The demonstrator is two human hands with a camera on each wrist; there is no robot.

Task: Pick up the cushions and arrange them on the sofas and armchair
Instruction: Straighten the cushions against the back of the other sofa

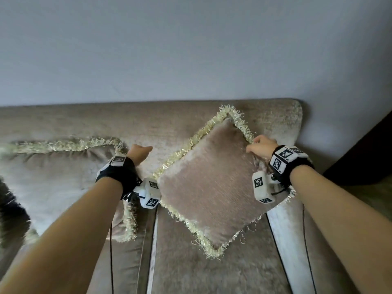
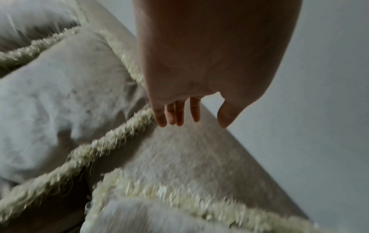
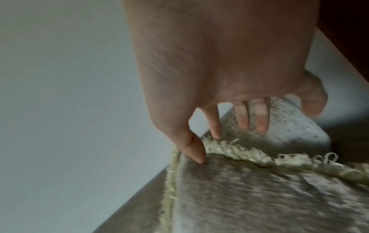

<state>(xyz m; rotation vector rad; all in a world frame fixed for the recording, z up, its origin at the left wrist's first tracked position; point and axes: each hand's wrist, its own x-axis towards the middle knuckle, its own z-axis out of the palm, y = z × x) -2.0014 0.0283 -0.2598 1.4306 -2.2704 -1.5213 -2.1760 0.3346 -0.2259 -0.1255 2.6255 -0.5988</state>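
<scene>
Sofa (image 1: 275, 124): taupe velvet, its backrest against a pale grey wall (image 1: 191, 49). All places below are given relative to the sofa.

Fringed cushion (image 1: 212, 183): same velvet, cream fringe all round. It stands on one corner on the sofa seat, turned diamond-wise, and leans back on the backrest toward the sofa's right end. Its top corner reaches almost to the backrest's upper edge.

Right hand (image 1: 262, 147): at the cushion's upper right edge, in front of the backrest. In the right wrist view the thumb tip (image 3: 196, 156) presses the velvet face just inside the fringe. The index fingertip touches the fringe from behind, so the edge is lightly pinched between them. The other fingers hang loosely extended behind the cushion, over the backrest. The view is blurred.

Left hand (image 1: 139, 153): in front of the backrest, in the gap between the two cushions, holding nothing. In the left wrist view the fingers (image 2: 179, 113) are straight and close together, thumb apart, pointing at the backrest. Whether they touch it I cannot tell.

Second cushion (image 1: 63, 172): larger, same fringe, lying against the backrest further along the sofa to the left, partly out of view.

Both wrists carry black bands with white marker blocks.

A dark shape (image 1: 360, 149) stands past the sofa's right end; unidentified.
</scene>
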